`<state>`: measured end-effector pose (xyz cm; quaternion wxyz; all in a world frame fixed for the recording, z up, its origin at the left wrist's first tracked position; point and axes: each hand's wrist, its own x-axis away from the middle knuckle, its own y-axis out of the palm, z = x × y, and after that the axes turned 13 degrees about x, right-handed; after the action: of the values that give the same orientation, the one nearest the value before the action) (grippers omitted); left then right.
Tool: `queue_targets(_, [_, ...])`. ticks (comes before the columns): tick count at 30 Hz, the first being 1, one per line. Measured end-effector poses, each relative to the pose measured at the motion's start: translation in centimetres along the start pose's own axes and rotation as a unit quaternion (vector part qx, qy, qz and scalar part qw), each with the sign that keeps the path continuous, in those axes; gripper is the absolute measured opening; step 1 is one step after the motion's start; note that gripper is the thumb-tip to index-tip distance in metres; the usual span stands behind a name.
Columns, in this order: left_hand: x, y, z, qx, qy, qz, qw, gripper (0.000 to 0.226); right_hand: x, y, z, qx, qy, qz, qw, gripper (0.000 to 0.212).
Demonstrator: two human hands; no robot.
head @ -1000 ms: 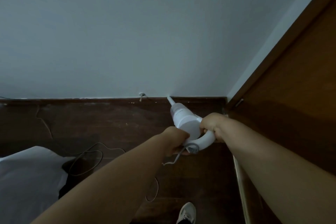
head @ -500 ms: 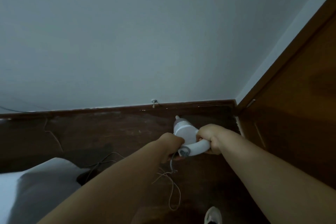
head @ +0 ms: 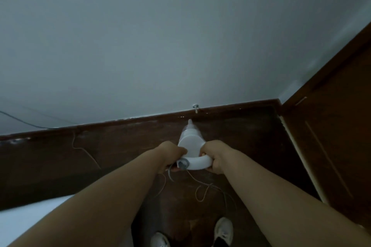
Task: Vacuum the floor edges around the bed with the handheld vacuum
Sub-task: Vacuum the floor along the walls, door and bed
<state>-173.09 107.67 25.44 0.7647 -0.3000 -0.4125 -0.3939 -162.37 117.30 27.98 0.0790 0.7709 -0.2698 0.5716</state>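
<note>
Since a second ago we have drawn the handheld vacuum (head: 191,143) back from the skirting board (head: 128,124): its nozzle tip, which was reaching the foot of the wall (head: 160,36), now sits just short of it, at centre frame over the dark floor (head: 251,146). Both our shoes (head: 223,230) have come into view at the bottom edge. Our left hand (head: 170,155) grips the grey-capped end of the handle, fingers curled round it; our right hand (head: 214,157) clasps the other end. White bedding (head: 26,218) lies lower left. We judge this stretch of edge near the brown door (head: 331,146) done, with the bedside edge remaining
</note>
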Motion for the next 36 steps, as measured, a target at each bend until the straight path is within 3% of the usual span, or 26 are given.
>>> queue_targets(9, [-1.7, -4.0, 1.9, -0.016, 0.040, 0.033, 0.999, 0.038, -1.1, 3.4, -3.2, -0.047, -0.036, 0.024, 0.998, 0.049])
queue_targets(18, [-3.6, -10.1, 2.3, -0.074, 0.030, -0.002, 0.997, 0.040, -2.8, 9.3, -6.2, -0.064, 0.004, 0.066, 0.996, 0.054])
queue_targets(36, [-2.1, -22.2, 0.6, -0.062, 0.030, -0.034, 0.997, 0.037, -0.1, 19.3, -11.7, -0.013, 0.029, 0.019, 0.999, 0.053])
